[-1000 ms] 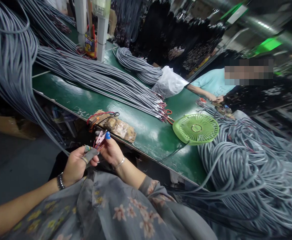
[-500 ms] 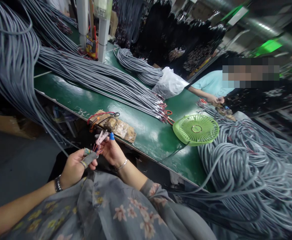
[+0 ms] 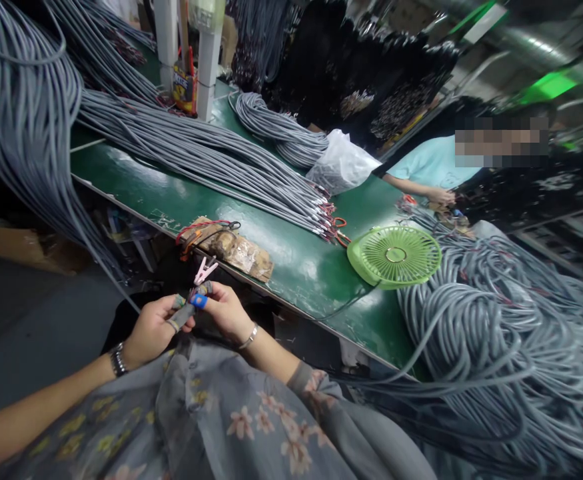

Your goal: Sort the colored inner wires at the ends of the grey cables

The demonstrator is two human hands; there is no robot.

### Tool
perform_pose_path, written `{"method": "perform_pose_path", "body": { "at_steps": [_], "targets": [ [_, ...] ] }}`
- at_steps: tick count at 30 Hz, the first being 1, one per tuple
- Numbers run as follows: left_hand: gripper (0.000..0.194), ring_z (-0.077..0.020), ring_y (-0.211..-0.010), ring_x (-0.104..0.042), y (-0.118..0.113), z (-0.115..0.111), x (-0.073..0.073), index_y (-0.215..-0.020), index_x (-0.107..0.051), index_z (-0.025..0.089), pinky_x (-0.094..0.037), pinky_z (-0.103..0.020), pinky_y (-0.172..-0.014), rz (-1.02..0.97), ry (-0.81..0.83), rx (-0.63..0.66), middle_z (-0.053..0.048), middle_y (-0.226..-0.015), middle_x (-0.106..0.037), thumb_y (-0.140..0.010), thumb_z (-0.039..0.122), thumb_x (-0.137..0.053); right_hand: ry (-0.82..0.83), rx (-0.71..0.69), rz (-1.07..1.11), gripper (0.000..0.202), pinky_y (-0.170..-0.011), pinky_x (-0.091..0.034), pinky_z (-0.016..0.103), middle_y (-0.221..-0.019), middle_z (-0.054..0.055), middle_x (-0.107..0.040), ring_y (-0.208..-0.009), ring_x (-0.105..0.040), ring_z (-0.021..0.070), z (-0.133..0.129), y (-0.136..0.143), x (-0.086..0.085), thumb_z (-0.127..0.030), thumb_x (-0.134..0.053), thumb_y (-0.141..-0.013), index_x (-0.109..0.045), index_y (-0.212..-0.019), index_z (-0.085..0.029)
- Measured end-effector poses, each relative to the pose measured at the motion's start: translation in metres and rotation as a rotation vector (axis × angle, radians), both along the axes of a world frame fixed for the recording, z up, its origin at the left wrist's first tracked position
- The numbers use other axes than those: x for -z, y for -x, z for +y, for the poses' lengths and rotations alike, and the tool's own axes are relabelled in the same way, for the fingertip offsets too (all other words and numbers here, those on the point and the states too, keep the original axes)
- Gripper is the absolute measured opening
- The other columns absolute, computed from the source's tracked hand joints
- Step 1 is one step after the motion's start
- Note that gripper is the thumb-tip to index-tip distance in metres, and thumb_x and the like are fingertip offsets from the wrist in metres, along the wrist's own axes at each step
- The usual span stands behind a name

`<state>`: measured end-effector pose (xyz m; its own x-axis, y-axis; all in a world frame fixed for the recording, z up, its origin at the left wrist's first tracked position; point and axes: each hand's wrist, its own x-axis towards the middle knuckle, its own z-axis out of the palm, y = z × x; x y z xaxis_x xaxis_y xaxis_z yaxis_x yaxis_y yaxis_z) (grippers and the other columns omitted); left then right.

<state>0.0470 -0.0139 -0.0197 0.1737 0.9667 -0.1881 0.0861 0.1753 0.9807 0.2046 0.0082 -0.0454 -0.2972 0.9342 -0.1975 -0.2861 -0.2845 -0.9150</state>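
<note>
My left hand (image 3: 152, 331) is closed around the end of a grey cable (image 3: 184, 315), its fingertips partly wrapped in tape. Close beside it, my right hand (image 3: 228, 313) pinches the thin wires at that cable end between thumb and fingers; blue tape wraps the thumb. The wires are mostly hidden by the fingers. A pale pink clothespin (image 3: 204, 271) sticks up just beyond the right fingertips, its lower end by the wires. Whether the clothespin grips them I cannot tell.
A taped cardboard block (image 3: 244, 253) with red and black leads lies at the green table's (image 3: 291, 257) near edge. A green fan (image 3: 396, 257) stands right of it. Grey cable bundles (image 3: 211, 160) lie behind; a large cable heap (image 3: 491, 347) is at right. A co-worker (image 3: 434, 167) sits across.
My right hand has turned so its blue-taped thumb lies over the wires, close to the left hand. The clothespin now stands clear above the fingers. The view has shifted slightly.
</note>
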Motion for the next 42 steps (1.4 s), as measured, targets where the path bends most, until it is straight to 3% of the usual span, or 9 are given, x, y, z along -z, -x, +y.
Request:
{"method": "perform_pose_path", "body": {
  "at_steps": [5, 13, 17, 21, 25, 29, 36, 42],
  "targets": [
    [0.014, -0.0201, -0.05, -0.066, 0.002, 0.003, -0.001, -0.055, -0.07, 0.022, -0.056, -0.028, -0.053, 0.041, 0.014, 0.11, -0.003, -0.053, -0.073, -0.064, 0.033, -0.07, -0.035, -0.041, -0.078, 0.044, -0.07, -0.047, 0.029, -0.068, -0.002, -0.064, -0.063, -0.054, 0.0113, 0.0, -0.003, 0.001, -0.053, -0.09, -0.057, -0.067, -0.07, -0.018],
    [0.021, -0.0188, -0.052, -0.065, 0.004, 0.0, 0.003, -0.057, -0.071, 0.021, -0.053, -0.028, -0.054, -0.06, 0.043, -0.015, -0.003, -0.055, -0.071, -0.068, 0.038, -0.074, -0.026, 0.008, -0.049, 0.045, -0.061, -0.044, 0.027, -0.064, -0.002, -0.062, -0.058, -0.05, 0.0103, -0.003, -0.002, 0.001, -0.055, -0.089, -0.061, -0.066, -0.071, -0.017],
    [0.021, -0.0157, -0.048, -0.061, 0.002, -0.002, 0.005, -0.058, -0.072, 0.02, -0.05, -0.026, -0.052, -0.177, 0.101, -0.081, -0.002, -0.053, -0.07, -0.065, 0.038, -0.078, 0.073, 0.039, 0.076, 0.05, -0.056, -0.043, 0.025, -0.061, -0.002, -0.06, -0.055, -0.049, 0.0096, 0.003, -0.005, 0.007, -0.061, -0.087, -0.061, -0.067, -0.072, -0.017],
    [0.023, -0.0133, -0.041, -0.056, -0.002, -0.001, -0.004, -0.056, -0.07, 0.018, -0.044, -0.024, -0.045, -0.315, 0.226, -0.126, 0.0, -0.046, -0.065, -0.055, 0.037, -0.083, 0.243, 0.085, 0.166, 0.051, -0.054, -0.045, 0.024, -0.066, 0.0, -0.063, -0.054, -0.049, 0.0092, 0.02, -0.007, 0.009, -0.067, -0.075, -0.075, -0.068, -0.078, -0.017],
    [0.027, -0.0114, -0.038, -0.053, -0.006, 0.003, -0.015, -0.052, -0.068, 0.017, -0.041, -0.023, -0.042, -0.365, 0.301, -0.122, -0.001, -0.043, -0.063, -0.051, 0.038, -0.085, 0.256, 0.055, 0.191, 0.049, -0.054, -0.045, 0.022, -0.07, 0.001, -0.064, -0.056, -0.049, 0.0091, 0.033, -0.002, 0.003, -0.065, -0.068, -0.085, -0.07, -0.084, -0.016],
    [0.032, -0.01, -0.037, -0.051, -0.011, 0.007, -0.018, -0.048, -0.064, 0.018, -0.039, -0.022, -0.041, -0.372, 0.315, -0.12, 0.0, -0.041, -0.06, -0.05, 0.04, -0.087, 0.238, 0.065, 0.248, 0.05, -0.055, -0.046, 0.022, -0.069, 0.0, -0.063, -0.057, -0.049, 0.0094, 0.034, 0.005, -0.001, -0.065, -0.067, -0.085, -0.072, -0.09, -0.016],
    [0.03, -0.0094, -0.037, -0.049, -0.013, 0.01, -0.016, -0.049, -0.064, 0.017, -0.039, -0.022, -0.041, -0.352, 0.314, -0.09, 0.0, -0.041, -0.06, -0.052, 0.039, -0.084, 0.237, 0.154, 0.234, 0.045, -0.055, -0.048, 0.023, -0.066, 0.0, -0.06, -0.059, -0.053, 0.0112, 0.033, 0.011, -0.002, -0.061, -0.074, -0.081, -0.067, -0.075, -0.017],
    [0.03, -0.0096, -0.037, -0.048, -0.014, 0.009, -0.015, -0.049, -0.062, 0.017, -0.039, -0.023, -0.041, -0.332, 0.332, -0.072, 0.0, -0.041, -0.06, -0.052, 0.039, -0.083, 0.244, 0.213, 0.234, 0.041, -0.055, -0.049, 0.022, -0.064, 0.0, -0.062, -0.059, -0.056, 0.0118, 0.033, 0.013, -0.003, -0.057, -0.078, -0.078, -0.07, -0.076, -0.018]
  ]
}}
